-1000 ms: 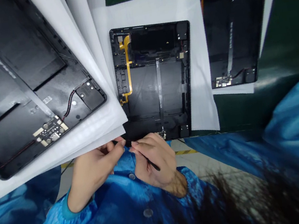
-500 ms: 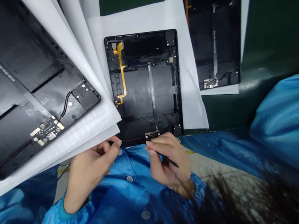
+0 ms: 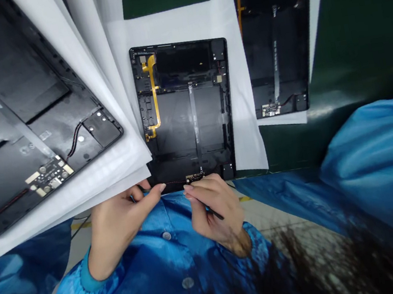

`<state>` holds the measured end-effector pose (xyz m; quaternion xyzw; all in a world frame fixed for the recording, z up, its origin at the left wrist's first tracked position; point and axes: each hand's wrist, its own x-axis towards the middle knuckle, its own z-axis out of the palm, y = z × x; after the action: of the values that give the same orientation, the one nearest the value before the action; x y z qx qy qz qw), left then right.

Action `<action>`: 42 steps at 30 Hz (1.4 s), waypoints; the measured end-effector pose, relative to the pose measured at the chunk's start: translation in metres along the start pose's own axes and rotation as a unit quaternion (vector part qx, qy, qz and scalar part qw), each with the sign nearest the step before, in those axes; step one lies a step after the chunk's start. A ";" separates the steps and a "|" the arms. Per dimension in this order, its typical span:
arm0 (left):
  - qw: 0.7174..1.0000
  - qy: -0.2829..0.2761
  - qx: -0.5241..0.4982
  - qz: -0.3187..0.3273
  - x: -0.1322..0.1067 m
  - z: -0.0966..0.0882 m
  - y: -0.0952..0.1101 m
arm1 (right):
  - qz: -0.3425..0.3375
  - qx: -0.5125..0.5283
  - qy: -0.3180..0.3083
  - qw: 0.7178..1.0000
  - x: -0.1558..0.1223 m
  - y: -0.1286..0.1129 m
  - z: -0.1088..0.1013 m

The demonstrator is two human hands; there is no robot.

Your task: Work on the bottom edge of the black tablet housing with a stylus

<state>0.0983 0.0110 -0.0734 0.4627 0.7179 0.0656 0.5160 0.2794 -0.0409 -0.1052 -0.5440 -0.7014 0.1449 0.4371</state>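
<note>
In the middle of the head view lies a black tablet back housing [image 3: 173, 121] with a gold flex cable [image 3: 154, 94] and a grey ribbon cable [image 3: 195, 122]. My left hand [image 3: 122, 218] is at its near left corner, thumb along the edge, fingers curled and partly hidden. A thin reddish wire [image 3: 175, 182] runs from near that thumb to a small circuit board [image 3: 194, 177] at the near edge. My right hand [image 3: 215, 208] is closed round a slim black stick-like tool [image 3: 215, 213] beside this board. The tool's working tip is hidden by my fingers.
Another tablet housing [image 3: 47, 126] lies on stacked white sheets [image 3: 122, 149] at left, overlapping the middle housing's near left side. A third housing [image 3: 266, 66] lies on the green table [image 3: 359, 41] at right. Near it is another person's blue sleeve [image 3: 380, 152].
The view has shifted slightly, so everything sits a little further left. My left thumb has slid right along the housing's near edge. My right hand stays by the circuit board with the tool.
</note>
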 end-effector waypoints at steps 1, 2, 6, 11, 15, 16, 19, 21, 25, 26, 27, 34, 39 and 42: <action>1.000 -0.004 0.005 -0.007 0.000 -0.001 0.002 | 0.000 -0.001 0.000 1.000 0.000 0.000 0.000; 1.000 -0.010 0.008 -0.016 0.000 -0.001 0.004 | 0.001 -0.003 0.000 1.000 0.000 0.000 -0.001; 0.997 -0.045 0.005 -0.057 0.000 -0.004 0.010 | 0.007 -0.004 -0.002 1.000 0.002 -0.002 -0.003; 0.997 -0.060 -0.003 -0.042 0.001 -0.006 0.012 | 0.014 0.012 -0.012 1.000 0.005 -0.004 -0.003; 0.997 -0.051 0.004 -0.050 0.000 -0.005 0.014 | 0.010 -0.004 -0.003 1.000 0.004 -0.002 -0.003; 0.997 -0.049 0.007 -0.052 0.000 -0.005 0.015 | 0.009 -0.009 0.000 1.000 0.004 -0.002 -0.004; 0.998 -0.047 0.013 -0.050 0.000 -0.004 0.014 | 0.011 -0.019 0.007 1.000 0.002 0.001 -0.005; 0.998 -0.043 0.004 -0.044 0.000 -0.004 0.013 | 0.010 -0.020 0.011 1.000 0.001 0.002 -0.006; 0.998 -0.045 -0.008 -0.036 0.000 -0.003 0.009 | 0.014 -0.021 0.009 1.000 -0.001 0.002 -0.006; 0.998 -0.044 -0.001 -0.036 0.000 -0.003 0.008 | 0.015 -0.023 0.007 1.000 -0.001 0.002 -0.006; 0.999 -0.040 0.008 -0.036 0.001 -0.003 0.007 | 0.014 -0.024 0.007 1.000 -0.002 0.001 -0.005; 0.999 -0.024 0.041 -0.026 0.000 0.000 0.005 | 0.025 -0.046 0.013 0.999 -0.003 -0.002 -0.002; 1.000 -0.013 0.028 0.002 0.001 -0.001 0.005 | 0.040 -0.061 0.020 0.997 0.000 -0.005 -0.001; 0.999 -0.012 0.027 0.016 0.001 -0.001 0.005 | 0.060 -0.048 0.019 0.997 0.002 -0.007 -0.001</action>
<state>0.1005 0.0155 -0.0707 0.4884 0.7057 0.0487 0.5109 0.2757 -0.0422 -0.0991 -0.6078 -0.6653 0.1268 0.4146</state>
